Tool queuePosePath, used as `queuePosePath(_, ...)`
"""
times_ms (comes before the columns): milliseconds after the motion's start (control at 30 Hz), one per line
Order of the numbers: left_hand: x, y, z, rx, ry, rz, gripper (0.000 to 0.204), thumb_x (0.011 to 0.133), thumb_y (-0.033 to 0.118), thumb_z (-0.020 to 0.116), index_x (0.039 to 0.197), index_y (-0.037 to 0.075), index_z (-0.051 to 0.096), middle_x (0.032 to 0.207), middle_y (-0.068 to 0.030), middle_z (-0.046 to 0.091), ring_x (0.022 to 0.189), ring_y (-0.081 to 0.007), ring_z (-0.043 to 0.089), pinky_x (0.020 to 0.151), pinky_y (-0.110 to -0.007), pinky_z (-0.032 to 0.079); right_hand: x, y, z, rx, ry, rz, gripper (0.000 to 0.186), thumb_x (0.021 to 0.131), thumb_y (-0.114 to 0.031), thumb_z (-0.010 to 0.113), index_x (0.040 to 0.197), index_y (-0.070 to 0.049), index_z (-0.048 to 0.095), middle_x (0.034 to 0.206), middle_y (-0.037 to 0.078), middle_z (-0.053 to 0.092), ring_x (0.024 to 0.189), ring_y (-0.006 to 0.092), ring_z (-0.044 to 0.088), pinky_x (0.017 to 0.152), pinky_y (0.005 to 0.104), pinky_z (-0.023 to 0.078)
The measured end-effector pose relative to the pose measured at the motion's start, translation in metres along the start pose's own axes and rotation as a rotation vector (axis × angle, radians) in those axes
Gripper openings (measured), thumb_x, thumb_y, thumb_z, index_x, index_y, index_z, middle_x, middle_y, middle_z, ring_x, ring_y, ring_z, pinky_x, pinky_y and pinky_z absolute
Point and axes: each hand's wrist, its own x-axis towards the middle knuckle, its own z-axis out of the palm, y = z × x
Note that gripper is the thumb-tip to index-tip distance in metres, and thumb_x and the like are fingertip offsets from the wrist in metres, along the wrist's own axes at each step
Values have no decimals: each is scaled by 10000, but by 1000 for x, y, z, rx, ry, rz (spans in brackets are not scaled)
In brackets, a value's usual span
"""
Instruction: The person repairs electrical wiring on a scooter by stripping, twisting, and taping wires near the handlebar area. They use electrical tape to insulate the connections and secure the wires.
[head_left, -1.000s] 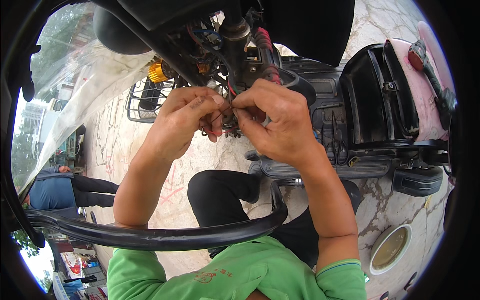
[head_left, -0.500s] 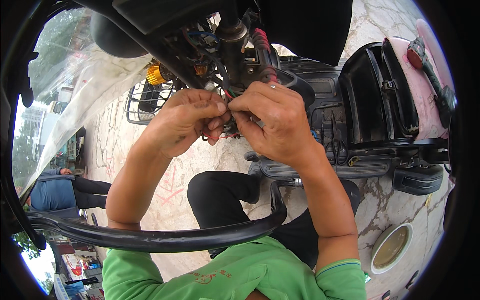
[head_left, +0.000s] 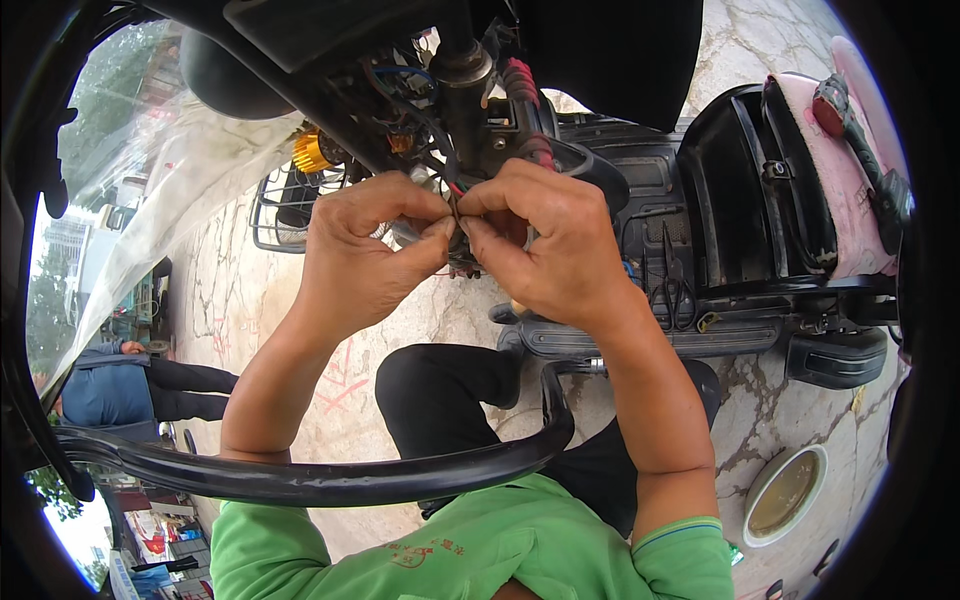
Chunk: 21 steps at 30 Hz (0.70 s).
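Note:
My left hand (head_left: 370,245) is closed in a pinch, thumb against forefinger, on a thin wire (head_left: 456,188) below the opened front of an electric scooter. My right hand (head_left: 550,235) meets it fingertip to fingertip and pinches the same wire or one beside it. The fingers hide most of what they hold; bits of red and green insulation show just above them. Behind the hands stands the steering column (head_left: 464,95), with a bundle of dark and blue cables (head_left: 405,75) hanging beside it.
A black tubular bar (head_left: 330,482) crosses in front of me. Scissors (head_left: 675,275) lie on the footboard (head_left: 645,180) at right, near the seat (head_left: 735,190) with a red-and-black tool (head_left: 850,130) on it. A basin (head_left: 785,497) holds murky water. Another person (head_left: 110,385) stands at left.
My left hand has turned and risen slightly, its fingertips now pressed close to the right hand's. The red wire that hung below the left fingers is now mostly out of sight.

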Motion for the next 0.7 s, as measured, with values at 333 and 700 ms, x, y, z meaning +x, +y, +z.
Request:
queuePosePath(333,3,-13,12,395,202,613,218,658,-79,789,847,-21,697,803,-117,682,750,-267,694,667,-323,577,-1,-9,0,25,-17,172,59,812,-18,700,858,19,695,736,105,633,591,206,622,553,312,472)
queuePosePath(700,19,-18,2,471,103,875,291,647,-23,789,919,-16,687,819,-106,670,797,-280,707,696,-353,585,4,-19,-16,241,-83,390,68,840,-18,694,881,36,696,698,5,643,606,43,547,541,221,422)
